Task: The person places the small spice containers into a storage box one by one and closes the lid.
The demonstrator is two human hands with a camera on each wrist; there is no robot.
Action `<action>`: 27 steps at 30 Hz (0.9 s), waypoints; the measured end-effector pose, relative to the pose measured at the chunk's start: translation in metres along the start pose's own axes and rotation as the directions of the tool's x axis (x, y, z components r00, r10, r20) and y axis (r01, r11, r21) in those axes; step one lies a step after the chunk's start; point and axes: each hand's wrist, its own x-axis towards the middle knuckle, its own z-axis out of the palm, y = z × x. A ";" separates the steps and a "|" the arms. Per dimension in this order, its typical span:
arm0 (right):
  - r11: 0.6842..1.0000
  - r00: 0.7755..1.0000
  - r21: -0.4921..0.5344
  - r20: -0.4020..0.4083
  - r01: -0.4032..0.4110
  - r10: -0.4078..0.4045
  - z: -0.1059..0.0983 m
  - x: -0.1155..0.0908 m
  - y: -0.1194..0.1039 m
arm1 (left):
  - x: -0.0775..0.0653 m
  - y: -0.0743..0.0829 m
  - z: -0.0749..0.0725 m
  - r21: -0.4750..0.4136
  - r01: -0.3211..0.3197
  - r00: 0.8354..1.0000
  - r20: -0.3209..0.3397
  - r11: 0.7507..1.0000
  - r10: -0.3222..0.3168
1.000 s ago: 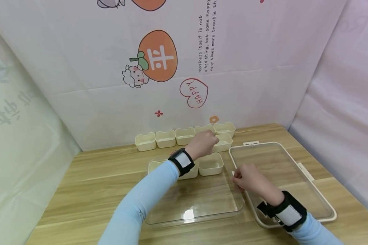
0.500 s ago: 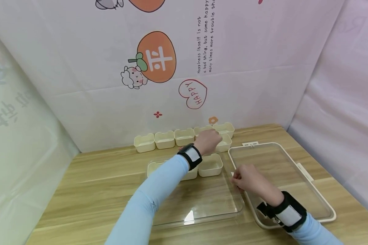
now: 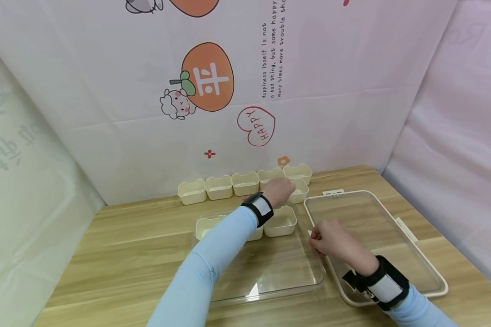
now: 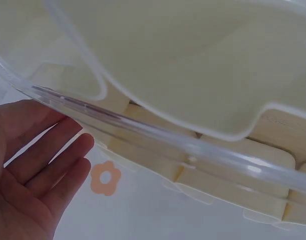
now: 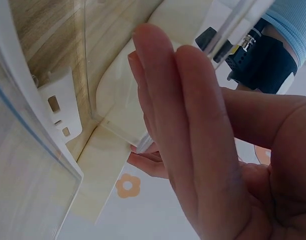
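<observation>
A clear plastic box (image 3: 270, 268) stands on the table, a short row of small cream bins (image 3: 280, 222) along its far side. My right hand (image 3: 333, 240) grips the box's right wall, with long fingers down the outside in the right wrist view. At the far right corner, my left hand (image 3: 279, 191) reaches beyond the box. In the left wrist view its fingers (image 4: 67, 165) are extended, tips right at the outside of the rim. The left forearm covers part of the cream bins in the head view.
More cream bins (image 3: 218, 187) line the back of the table against the printed cloth (image 3: 147, 150), one standing in front of the others. To the right lies a clear lid (image 3: 376, 240) with a white frame and clasps. Wooden tabletop (image 3: 135, 254) extends to the left.
My left hand and forearm have moved right along the far side of the box, uncovering more of the bins on the left. The right hand stays at the box's right wall.
</observation>
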 end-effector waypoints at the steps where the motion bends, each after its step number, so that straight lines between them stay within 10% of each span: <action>1: 1.000 1.000 0.001 0.001 0.002 -0.002 0.000 0.000 0.000 | 0.000 0.000 0.001 0.000 0.003 1.000 0.005 1.000 -0.003; 27: 1.000 1.000 0.025 0.010 -0.010 0.009 -0.002 -0.002 -0.002 | 0.001 0.002 -0.001 -0.004 0.044 0.997 0.062 0.999 -0.044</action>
